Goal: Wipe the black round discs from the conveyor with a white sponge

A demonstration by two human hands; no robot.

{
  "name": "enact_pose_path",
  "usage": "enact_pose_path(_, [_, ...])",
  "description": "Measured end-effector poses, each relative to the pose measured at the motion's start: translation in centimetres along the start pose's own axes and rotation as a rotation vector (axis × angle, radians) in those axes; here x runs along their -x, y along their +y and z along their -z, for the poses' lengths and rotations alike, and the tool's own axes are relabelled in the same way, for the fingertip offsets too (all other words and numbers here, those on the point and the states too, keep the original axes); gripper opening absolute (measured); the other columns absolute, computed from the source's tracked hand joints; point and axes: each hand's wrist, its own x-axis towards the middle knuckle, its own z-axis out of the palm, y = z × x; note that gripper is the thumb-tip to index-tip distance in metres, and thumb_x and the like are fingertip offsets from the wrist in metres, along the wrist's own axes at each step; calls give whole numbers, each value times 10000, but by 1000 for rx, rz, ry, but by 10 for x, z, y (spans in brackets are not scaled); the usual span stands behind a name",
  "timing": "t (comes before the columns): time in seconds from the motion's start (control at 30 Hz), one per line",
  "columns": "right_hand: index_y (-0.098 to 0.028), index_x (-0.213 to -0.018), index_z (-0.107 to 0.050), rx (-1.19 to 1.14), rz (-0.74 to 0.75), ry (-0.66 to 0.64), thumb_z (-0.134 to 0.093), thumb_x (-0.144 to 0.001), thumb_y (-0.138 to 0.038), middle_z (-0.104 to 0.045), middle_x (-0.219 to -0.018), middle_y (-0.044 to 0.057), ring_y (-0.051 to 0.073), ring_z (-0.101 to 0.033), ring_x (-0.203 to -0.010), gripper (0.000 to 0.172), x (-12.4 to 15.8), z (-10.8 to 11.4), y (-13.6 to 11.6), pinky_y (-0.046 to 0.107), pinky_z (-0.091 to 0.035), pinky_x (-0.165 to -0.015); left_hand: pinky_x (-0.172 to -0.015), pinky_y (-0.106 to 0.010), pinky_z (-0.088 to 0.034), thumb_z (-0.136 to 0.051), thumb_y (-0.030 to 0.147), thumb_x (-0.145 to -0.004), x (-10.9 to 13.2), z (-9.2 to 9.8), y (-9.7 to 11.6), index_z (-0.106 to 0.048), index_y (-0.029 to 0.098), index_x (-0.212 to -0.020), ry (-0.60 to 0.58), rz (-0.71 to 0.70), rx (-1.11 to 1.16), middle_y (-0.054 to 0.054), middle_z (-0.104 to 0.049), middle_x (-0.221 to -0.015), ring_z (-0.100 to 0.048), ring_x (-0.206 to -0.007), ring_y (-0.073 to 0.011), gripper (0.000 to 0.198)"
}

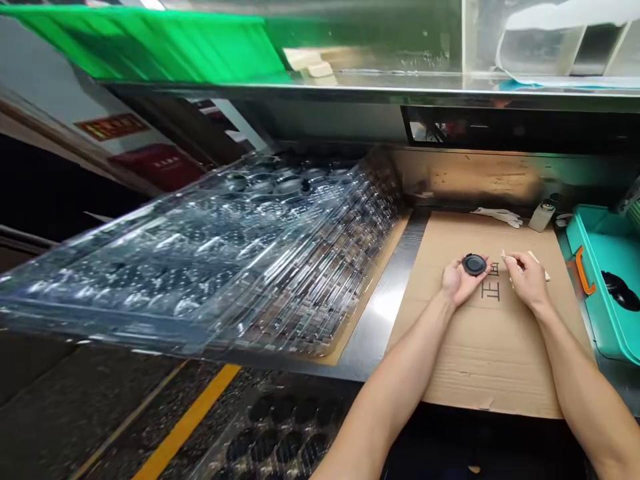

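My left hand (459,280) is closed around a small round black part (474,265), held just above a brown cardboard sheet (480,347) on the bench. My right hand (525,275) rests to the right of it, fingers pinched on a thin pale stick-like object (537,261) whose tip points toward the black part. The two hands are a short gap apart, both over the cardboard.
A tall stack of clear plastic blister trays (210,253) fills the left of the bench. At the right stands a teal bin (607,280) with an orange handle and a black item inside. A small bottle (544,215) and white cloth (497,215) lie at the back. A metal shelf (400,83) runs overhead.
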Motion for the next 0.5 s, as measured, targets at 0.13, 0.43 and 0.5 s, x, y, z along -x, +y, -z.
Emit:
enact_pose_path(0.13, [-140,-1274,-672,-213,-128,-113,-656,-909,-567,-750,-1059,120,226,-701,-899,562,-2,-4,5,368,-559,-807,-975,-400,-595,-397,316,-1066,5,-1,-1,-696,75,-1043,-35,58,-74,-191,-757,-1046,-737,-1068,-269,385])
enact_pose_path(0.43, [-185,-995,-721,123,-6,-193,-553,-956,-393,-757,-880,58,203,-666,-783,270,0,3,-16,314,-498,-743,-848,-344,-616,-405,619,-1037,-2,10,-13,-735,26,-1090,2,123,-360,-210,-774,-925,-758,-830,-242,681])
enact_pose_path(0.5, [-187,-1011,-718,139,-5,-219,-568,-947,-366,-765,-879,53,201,-676,-767,241,1,0,-17,308,-496,-734,-801,-327,-619,-397,613,-1043,0,8,-16,-746,45,-1051,-12,104,-412,-192,-776,-905,-742,-770,-214,666])
